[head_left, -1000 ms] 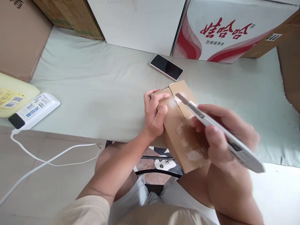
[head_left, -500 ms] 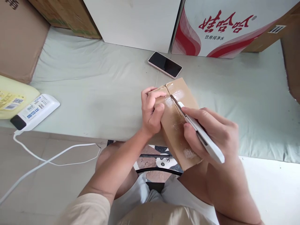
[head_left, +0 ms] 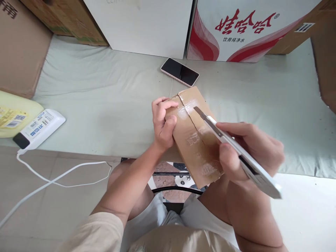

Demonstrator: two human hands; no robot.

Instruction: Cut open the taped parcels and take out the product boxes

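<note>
A small brown cardboard box (head_left: 191,154) is tilted over my lap at the cloth's front edge. Along its upper face runs a seam with clear tape patches, parted near the far end. My left hand (head_left: 164,120) grips the box's far left corner, thumb on top and fingers curled over the edge. In my right hand (head_left: 249,150) is a white utility knife (head_left: 228,140), its blade extended and pointing toward the far left, over the box's upper face. The blade tip appears just right of the seam; whether it touches the cardboard I cannot tell.
A phone (head_left: 180,71) lies on the pale green cloth (head_left: 110,98) beyond the box. White cartons (head_left: 147,28) and brown boxes (head_left: 325,52) line the back. At left are a yellow jug (head_left: 15,105) and a white device (head_left: 42,126) with a cable (head_left: 70,171).
My right hand has drawn the knife back to the right and nearer me, its blade leaving the seam. My left hand keeps its grip on the box. The view has shifted slightly.
</note>
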